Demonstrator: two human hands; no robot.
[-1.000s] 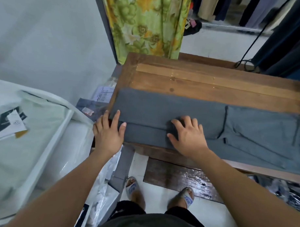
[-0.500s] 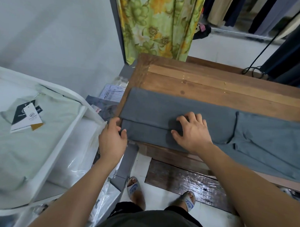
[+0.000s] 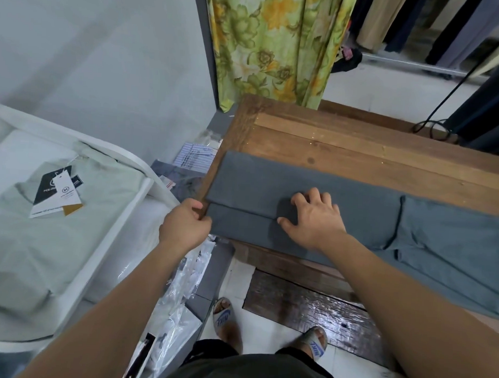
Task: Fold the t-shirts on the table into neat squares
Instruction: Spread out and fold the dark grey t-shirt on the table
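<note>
One grey t-shirt [image 3: 355, 204] spans the wooden table [image 3: 357, 147]; left fingers [image 3: 204, 220] pinch its end; right fingers [image 3: 313, 195] press down.

One grey t-shirt [image 3: 355, 204] is lying on one wooden surface [image 3: 357, 141], and two bare hands are showing against it, one left hand [image 3: 184, 226] and one right hand [image 3: 312, 219]. Below, two feet are standing in two slide sandals, a left sandal [image 3: 222, 318] and a right sandal [image 3: 317, 346], while to the left one white bin [image 3: 119, 235] is holding one pale green shirt [image 3: 57, 238] carrying one cluster of hang tags [image 3: 58, 193]. At the back, one floral curtain [image 3: 276, 45] is hanging, and one black cable [image 3: 430, 120] is trailing past the surface's far corner.
</note>
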